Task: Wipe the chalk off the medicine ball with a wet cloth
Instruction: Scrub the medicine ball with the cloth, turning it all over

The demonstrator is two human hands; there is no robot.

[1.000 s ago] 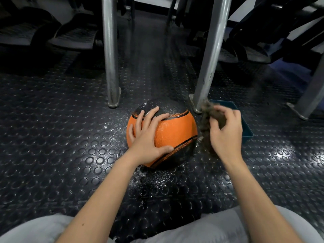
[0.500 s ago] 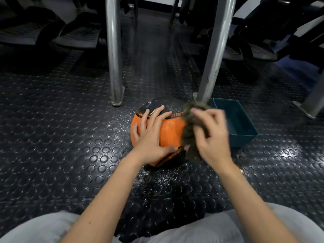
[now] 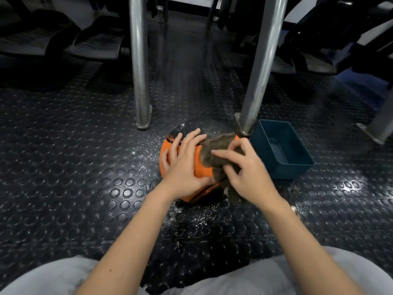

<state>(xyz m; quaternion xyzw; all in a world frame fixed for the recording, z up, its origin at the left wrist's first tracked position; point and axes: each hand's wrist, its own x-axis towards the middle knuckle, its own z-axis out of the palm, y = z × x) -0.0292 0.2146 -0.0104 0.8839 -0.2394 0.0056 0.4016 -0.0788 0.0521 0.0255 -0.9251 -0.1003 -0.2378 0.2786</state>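
Right hand [image 3: 247, 173] clamps the wet cloth [image 3: 214, 155] onto the medicine ball [image 3: 201, 169] (left hand [image 3: 184, 162] flat, steadying) mid-floor [image 3: 85, 167]; wiping is starting, and next needs firm strokes across the chalk.

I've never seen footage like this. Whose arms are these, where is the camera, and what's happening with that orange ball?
No machine here: these are a person's two bare arms, filmed by one wide-angle camera worn on their head, looking forward and down. So the arms reach in from the bottom edge. On the dark studded floor sits an orange-and-black medicine ball. The left hand lies spread on it, steadying it, while the right hand grips a grey-brown cloth against its upper right side. White chalk specks dot the floor around it. A blue tub stands to the right, and two metal posts rise behind.
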